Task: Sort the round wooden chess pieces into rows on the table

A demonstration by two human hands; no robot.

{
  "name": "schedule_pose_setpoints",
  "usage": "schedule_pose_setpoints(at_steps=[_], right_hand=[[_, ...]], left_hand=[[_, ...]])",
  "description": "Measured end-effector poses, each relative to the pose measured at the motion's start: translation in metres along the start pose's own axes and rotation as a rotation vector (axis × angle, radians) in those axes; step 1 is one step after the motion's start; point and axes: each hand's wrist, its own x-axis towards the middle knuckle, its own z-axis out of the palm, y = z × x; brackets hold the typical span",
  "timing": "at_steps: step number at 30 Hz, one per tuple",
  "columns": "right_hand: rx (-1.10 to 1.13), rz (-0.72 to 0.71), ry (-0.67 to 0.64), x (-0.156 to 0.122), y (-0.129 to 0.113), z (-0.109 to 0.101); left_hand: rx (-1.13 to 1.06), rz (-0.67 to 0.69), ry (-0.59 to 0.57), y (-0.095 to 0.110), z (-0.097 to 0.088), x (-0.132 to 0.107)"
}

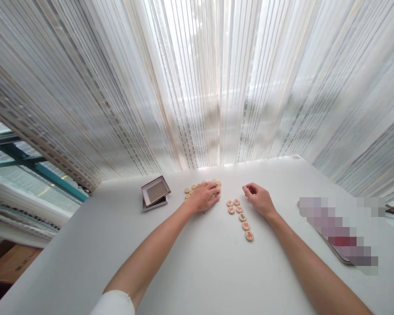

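My left hand (205, 197) lies palm down, fingers curled, on a heap of round wooden game discs (197, 187) at the far middle of the white table (197, 271). To its right, my right hand (258, 197) rests with its fingers curled in, just past a row of several discs (241, 216) with red and dark characters facing up. This row runs from near the right hand toward me. Whether the right hand's fingers pinch a disc I cannot make out.
An open shallow box with a brown rim (155, 192) sits left of the heap. A blurred flat object (339, 234) lies at the right of the table. Striped sheer curtains (197, 83) hang right behind the table's far edge.
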Motion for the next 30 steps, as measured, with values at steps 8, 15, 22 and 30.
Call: schedule_pose_setpoints(at_steps=[8, 15, 22, 30], right_hand=[[-0.032, -0.023, 0.002, 0.000, 0.000, 0.000], [-0.065, -0.120, 0.022, -0.006, -0.011, -0.002], [-0.063, -0.385, -0.085, -0.031, -0.051, -0.003], [-0.100, -0.714, -0.354, -0.074, -0.093, 0.021]], left_hand=[[-0.043, -0.019, 0.041, 0.001, 0.001, 0.007], [-0.146, -0.059, 0.104, 0.027, -0.015, -0.021], [-0.576, -0.271, 0.127, 0.056, -0.008, -0.074], [-0.766, -0.261, 0.226, 0.068, -0.004, -0.081]])
